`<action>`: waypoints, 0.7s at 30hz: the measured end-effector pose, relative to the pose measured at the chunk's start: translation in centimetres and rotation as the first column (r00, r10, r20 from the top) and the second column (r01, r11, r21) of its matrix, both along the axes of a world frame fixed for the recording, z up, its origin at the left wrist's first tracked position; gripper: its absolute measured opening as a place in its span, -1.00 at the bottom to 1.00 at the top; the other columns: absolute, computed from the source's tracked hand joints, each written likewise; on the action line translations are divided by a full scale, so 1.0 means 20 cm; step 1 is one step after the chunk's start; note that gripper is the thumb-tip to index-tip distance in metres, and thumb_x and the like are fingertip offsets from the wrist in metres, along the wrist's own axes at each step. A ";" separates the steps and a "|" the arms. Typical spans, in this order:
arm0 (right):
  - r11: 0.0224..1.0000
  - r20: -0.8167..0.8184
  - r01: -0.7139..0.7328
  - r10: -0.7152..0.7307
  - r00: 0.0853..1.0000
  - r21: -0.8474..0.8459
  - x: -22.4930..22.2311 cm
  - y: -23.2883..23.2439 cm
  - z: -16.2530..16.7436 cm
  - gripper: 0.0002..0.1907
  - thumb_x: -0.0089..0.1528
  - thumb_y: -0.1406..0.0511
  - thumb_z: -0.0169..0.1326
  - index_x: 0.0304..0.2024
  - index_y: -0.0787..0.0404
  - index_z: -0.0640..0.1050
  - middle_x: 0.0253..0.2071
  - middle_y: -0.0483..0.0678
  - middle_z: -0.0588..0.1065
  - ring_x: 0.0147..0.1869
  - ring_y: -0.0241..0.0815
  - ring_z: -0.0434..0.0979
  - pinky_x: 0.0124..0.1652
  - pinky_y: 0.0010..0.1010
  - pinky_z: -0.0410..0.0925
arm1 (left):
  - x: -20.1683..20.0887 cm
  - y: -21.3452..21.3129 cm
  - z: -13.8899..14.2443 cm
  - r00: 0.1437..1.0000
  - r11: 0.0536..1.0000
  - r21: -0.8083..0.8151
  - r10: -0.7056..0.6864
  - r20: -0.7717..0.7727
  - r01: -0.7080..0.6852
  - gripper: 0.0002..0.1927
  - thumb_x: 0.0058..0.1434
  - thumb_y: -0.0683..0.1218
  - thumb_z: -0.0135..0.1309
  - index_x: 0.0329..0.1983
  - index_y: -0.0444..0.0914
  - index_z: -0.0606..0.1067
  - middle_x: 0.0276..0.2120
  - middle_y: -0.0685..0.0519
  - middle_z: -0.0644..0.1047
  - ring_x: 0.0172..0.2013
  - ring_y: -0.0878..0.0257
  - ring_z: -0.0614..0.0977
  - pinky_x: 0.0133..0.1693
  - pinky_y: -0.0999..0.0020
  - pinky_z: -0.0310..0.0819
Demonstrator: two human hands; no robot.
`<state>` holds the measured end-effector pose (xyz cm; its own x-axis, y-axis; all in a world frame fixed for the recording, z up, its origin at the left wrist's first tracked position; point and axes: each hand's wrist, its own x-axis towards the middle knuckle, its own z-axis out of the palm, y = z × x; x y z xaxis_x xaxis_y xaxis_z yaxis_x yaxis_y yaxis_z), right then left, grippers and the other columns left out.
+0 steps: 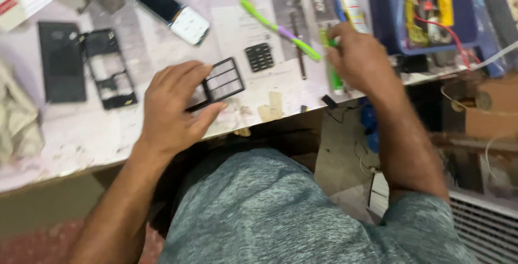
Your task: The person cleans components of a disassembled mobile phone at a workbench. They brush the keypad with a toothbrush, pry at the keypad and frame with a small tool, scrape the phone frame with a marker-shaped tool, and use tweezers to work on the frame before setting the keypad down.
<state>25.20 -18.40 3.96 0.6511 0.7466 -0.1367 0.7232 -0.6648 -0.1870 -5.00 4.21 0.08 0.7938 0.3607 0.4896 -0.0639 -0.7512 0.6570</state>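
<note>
My grey-shirted lap fills the bottom of the view, tucked under the edge of the pale workbench. Just above that edge my left hand lies over the black keypad frame, thumb and fingers closed on its near end so the windowed part sticks out to the right. The loose black keypad sits just beyond the frame, apart from it. To the right of the frame my right hand is curled shut around a green tool; it is blurred, so I cannot tell which end points down. I judge the steady way is to pin the frame flat with the left hand and bring the tool tip in slowly, keeping clear of the green toothbrush behind the frame.
</note>
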 end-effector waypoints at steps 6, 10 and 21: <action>0.995 0.233 -0.094 0.086 0.969 0.024 0.01 0.03 -0.05 -0.69 0.28 0.24 0.24 0.02 0.26 0.59 -0.05 0.25 0.54 -0.04 0.22 0.61 -0.03 0.01 0.44 | -0.02 0.00 -0.03 0.997 0.982 0.173 0.070 0.034 -0.074 -0.36 0.09 0.00 0.45 0.17 -0.32 0.49 0.07 -0.09 0.52 -0.01 -0.02 0.57 0.07 0.07 0.39; 0.991 0.313 -0.114 0.087 0.946 0.067 -0.01 0.05 -0.09 -0.71 0.31 0.22 0.29 0.01 0.24 0.64 0.02 0.23 0.49 -0.04 0.24 0.58 -0.09 0.01 0.44 | -0.01 0.01 -0.02 0.997 0.980 0.195 0.037 0.066 -0.049 -0.38 0.12 0.00 0.46 0.17 -0.32 0.48 0.08 -0.06 0.52 -0.02 0.05 0.57 0.07 0.08 0.40; 0.996 0.290 0.038 -0.060 0.955 0.080 -0.05 0.10 -0.12 -0.81 0.29 0.25 0.28 -0.14 0.23 0.66 -0.02 0.17 0.52 0.00 0.25 0.55 -0.04 0.03 0.39 | -0.02 0.03 -0.03 0.985 0.985 0.171 -0.005 0.173 -0.025 -0.33 0.17 -0.01 0.47 0.25 -0.29 0.42 0.10 -0.06 0.51 0.01 0.06 0.58 0.05 0.08 0.41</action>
